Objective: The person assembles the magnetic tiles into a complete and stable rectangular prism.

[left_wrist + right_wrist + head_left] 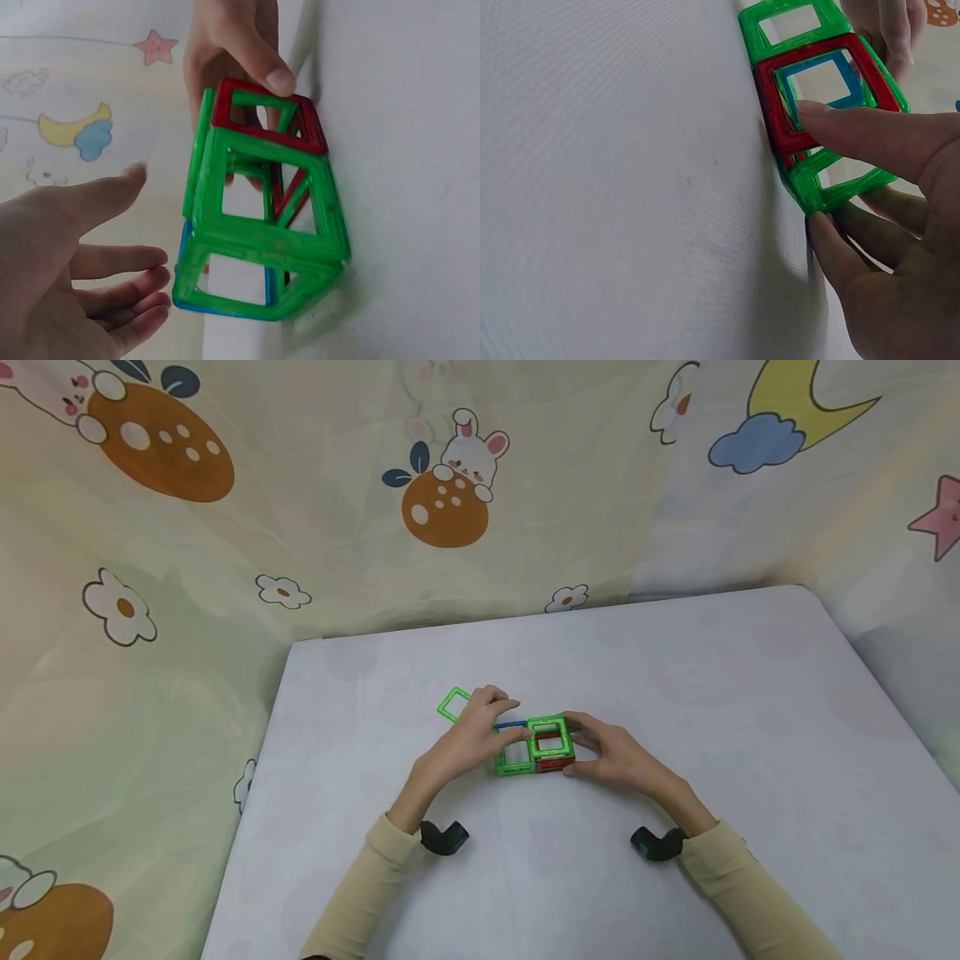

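Note:
On the table stands a small structure of magnetic tiles [553,763], joined from green, red and blue open frames. My right hand [618,757] holds its right end, with the thumb on a red frame [776,120] and the other fingers at the green end frame [821,196]. At the left end hovers my left hand [471,733], its fingers loosely extended. The left wrist view shows a gap between those fingers and the green frames [262,240]. Beyond the left hand lies a loose green square tile [444,703], partly hidden by that hand.
A white table [675,668] carries everything, with its rear edge against a patterned curtain [330,527]. Black curved pieces [446,838] sit at both wrists, beside the cream sleeves [360,893].

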Action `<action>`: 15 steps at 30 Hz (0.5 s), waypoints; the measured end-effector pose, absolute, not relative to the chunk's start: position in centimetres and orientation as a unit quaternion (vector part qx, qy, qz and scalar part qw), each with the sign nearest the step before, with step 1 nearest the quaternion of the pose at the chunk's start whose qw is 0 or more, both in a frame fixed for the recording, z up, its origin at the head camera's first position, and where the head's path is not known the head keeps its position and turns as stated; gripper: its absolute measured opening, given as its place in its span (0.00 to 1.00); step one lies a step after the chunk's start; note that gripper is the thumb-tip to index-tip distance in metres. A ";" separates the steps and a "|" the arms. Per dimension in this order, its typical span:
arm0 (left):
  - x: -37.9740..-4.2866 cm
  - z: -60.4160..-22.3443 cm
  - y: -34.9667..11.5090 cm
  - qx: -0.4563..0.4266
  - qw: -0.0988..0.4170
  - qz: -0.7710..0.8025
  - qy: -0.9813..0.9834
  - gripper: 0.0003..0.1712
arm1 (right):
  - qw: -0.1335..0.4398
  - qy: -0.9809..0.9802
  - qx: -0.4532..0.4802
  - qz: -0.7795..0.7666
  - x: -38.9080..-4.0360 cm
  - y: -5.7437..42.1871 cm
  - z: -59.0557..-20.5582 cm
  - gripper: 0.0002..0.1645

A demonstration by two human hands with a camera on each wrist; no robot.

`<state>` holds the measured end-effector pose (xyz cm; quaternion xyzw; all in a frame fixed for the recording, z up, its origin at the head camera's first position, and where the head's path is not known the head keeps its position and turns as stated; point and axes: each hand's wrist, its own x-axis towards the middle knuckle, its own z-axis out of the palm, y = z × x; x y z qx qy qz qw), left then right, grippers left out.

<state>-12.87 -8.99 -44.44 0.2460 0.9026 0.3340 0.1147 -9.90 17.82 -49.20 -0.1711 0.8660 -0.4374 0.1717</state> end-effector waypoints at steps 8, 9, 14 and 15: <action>-14.2 -46.0 -10.9 0.179 0.062 0.329 0.925 0.23 | 0.177 0.864 -0.170 -0.439 -10.0 17.8 -49.4 0.49; -14.4 -46.2 -11.1 0.173 0.053 0.321 0.930 0.22 | 0.176 0.865 -0.170 -0.438 -10.0 17.8 -49.4 0.49; -15.0 -47.5 -12.0 0.150 -0.002 0.255 0.955 0.20 | 0.172 0.869 -0.172 -0.431 -10.0 17.8 -49.4 0.49; -15.1 -47.7 -12.1 0.145 -0.012 0.239 0.960 0.22 | 0.171 0.869 -0.172 -0.430 -10.0 17.8 -49.4 0.49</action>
